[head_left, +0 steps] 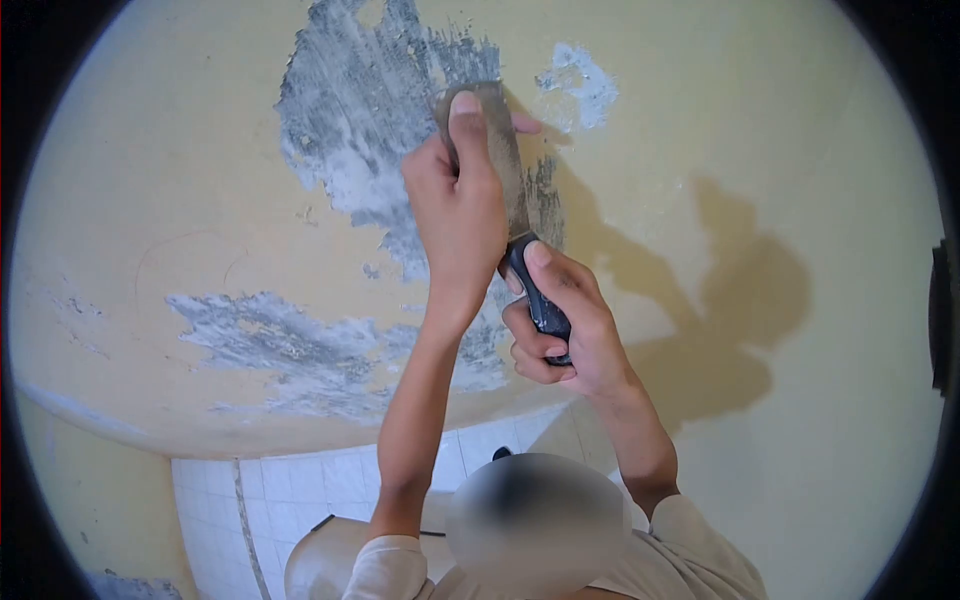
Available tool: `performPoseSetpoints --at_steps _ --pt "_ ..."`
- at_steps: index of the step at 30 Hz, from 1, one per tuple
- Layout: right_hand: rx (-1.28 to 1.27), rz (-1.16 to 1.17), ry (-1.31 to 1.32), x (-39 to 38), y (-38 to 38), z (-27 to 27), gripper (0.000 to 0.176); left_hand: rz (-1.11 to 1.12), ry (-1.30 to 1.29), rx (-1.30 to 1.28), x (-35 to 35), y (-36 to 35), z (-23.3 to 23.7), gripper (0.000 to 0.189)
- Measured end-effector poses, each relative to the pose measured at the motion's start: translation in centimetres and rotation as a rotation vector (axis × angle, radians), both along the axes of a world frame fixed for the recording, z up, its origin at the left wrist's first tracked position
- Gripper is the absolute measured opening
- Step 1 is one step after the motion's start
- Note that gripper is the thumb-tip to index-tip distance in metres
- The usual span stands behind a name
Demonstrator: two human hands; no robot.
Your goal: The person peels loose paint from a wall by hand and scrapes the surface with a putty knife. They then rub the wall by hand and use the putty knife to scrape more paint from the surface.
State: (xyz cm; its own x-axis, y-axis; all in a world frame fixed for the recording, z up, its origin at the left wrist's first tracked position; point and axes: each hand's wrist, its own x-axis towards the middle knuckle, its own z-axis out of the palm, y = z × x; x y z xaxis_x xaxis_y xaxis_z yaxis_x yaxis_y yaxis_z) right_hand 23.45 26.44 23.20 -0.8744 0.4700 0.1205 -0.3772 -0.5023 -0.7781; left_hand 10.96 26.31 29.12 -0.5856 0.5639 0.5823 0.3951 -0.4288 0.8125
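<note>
A scraper (511, 170) with a broad, dull metal blade and a black handle is held up against the yellow wall (700, 120). My right hand (580, 310) wraps its fingers around the handle, thumb along the top. Higher up, my left hand (455, 215) grips the blade, its thumb pressed flat near the upper end and a fingertip showing past the far edge. Behind the blade lies a large grey patch (350, 120) of bared wall with streaky white residue. The blade's upper edge overlaps that patch.
A second scraped patch (290, 345) spreads lower left, and a small whitish spot (585, 85) sits upper right. White floor tiles (300, 485) show below the wall. A blurred round shape (540, 520) and light sleeves fill the bottom. Shadows fall on the wall at right.
</note>
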Motion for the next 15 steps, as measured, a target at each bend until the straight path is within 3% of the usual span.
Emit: performPoseSetpoints --at_steps 2,4,9,13,15 --pt "-0.051 0.009 -0.025 0.2 -0.5 0.8 0.038 0.002 0.03 0.085 -0.4 0.2 0.4 0.053" --pt "-0.013 0.028 -0.023 0.3 -0.1 -0.3 0.039 0.155 0.172 -0.02 -0.4 -0.2 -1.6 0.053" --pt "-0.061 -0.016 -0.011 0.4 -0.8 2.0 0.039 -0.011 0.047 0.053 -0.5 0.6 2.6 0.051" --pt "0.027 0.04 -0.024 0.2 0.7 2.5 0.039 0.057 0.108 0.038 -1.3 0.6 -0.4 0.054" --pt "0.02 0.077 0.019 0.1 1.4 3.9 0.036 0.006 0.063 0.1 -1.1 0.9 2.6 0.053"
